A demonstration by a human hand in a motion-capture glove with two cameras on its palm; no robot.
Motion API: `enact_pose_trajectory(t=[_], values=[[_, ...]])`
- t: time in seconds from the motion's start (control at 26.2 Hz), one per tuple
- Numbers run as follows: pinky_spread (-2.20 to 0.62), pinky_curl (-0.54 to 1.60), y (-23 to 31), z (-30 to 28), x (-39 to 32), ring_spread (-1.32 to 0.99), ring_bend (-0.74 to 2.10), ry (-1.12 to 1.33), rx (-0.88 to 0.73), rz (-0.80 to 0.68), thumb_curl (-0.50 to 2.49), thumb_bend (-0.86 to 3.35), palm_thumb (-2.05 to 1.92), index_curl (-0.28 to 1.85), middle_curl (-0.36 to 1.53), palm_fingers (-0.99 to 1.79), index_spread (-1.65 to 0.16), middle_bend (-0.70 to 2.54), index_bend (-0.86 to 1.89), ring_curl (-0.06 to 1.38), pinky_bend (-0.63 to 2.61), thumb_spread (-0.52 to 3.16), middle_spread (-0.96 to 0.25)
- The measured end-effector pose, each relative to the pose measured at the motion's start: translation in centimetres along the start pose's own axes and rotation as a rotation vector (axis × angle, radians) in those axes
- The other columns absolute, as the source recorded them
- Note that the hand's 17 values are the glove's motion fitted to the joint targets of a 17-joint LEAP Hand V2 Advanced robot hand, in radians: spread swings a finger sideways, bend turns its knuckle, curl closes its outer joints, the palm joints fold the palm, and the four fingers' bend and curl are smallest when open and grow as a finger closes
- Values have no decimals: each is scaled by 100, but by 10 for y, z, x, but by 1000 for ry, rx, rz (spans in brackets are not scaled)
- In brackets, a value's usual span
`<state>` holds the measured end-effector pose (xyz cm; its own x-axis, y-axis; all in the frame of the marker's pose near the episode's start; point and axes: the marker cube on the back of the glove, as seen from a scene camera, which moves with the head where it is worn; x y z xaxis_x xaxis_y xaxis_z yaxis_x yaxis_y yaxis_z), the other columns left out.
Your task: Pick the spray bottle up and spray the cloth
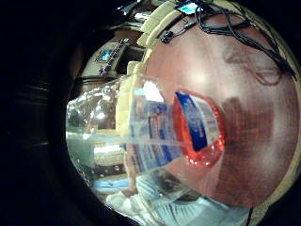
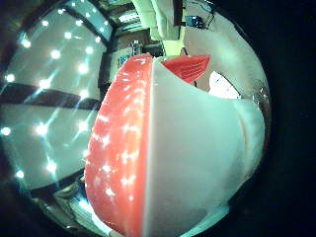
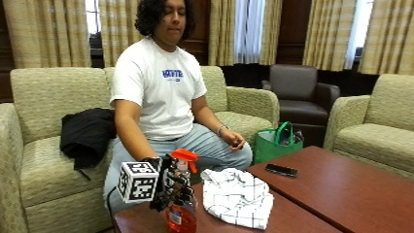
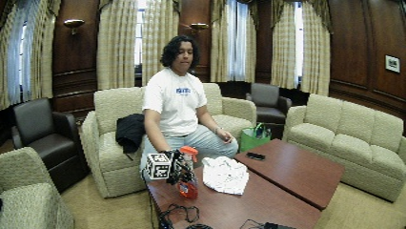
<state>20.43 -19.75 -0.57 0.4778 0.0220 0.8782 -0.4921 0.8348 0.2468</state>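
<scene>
A clear spray bottle [image 3: 181, 213] with orange liquid at its bottom and an orange trigger head [image 3: 185, 155] stands at the table's near left corner. My gloved right hand [image 3: 171, 187] grips its neck, fingers curled round it. The bottle looks lifted a little or just on the wood; I cannot tell which. The white checked cloth [image 3: 236, 196] lies crumpled on the table right beside the bottle. In the little finger side palm view the bottle's body [image 1: 155, 132] runs away from the palm over the table. The orange and white spray head [image 2: 163, 158] fills the thumb side palm view.
The reddish wooden table [image 3: 336, 194] is made of two joined tops. A black phone [image 3: 281, 170] lies on the far one. A green bag [image 3: 275, 143] stands on the floor by the couch. Cables [image 4: 181, 214] lie at the table's near end. The person's bare left hand [image 3: 234, 142] rests on a thigh.
</scene>
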Motion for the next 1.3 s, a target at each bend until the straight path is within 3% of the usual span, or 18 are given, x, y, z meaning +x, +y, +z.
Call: enact_pose_trajectory(t=[0.27,0.84,0.99,1.3], values=[[10,37,-9,2,0,-20,49,-6,77,-12,35,-3,67,13,37,27,-44,26,8,35,46,80,-23],[4,36,-42,24,-5,-25,49,8,60,-20,34,-4,65,17,38,35,-42,27,15,35,41,82,-25],[4,33,-46,27,-7,-23,56,10,79,-27,35,-1,69,20,38,55,-38,29,17,35,32,85,-21],[-2,31,-45,27,-9,-21,56,34,125,-72,44,4,88,31,43,125,-32,42,32,36,25,80,-18]])
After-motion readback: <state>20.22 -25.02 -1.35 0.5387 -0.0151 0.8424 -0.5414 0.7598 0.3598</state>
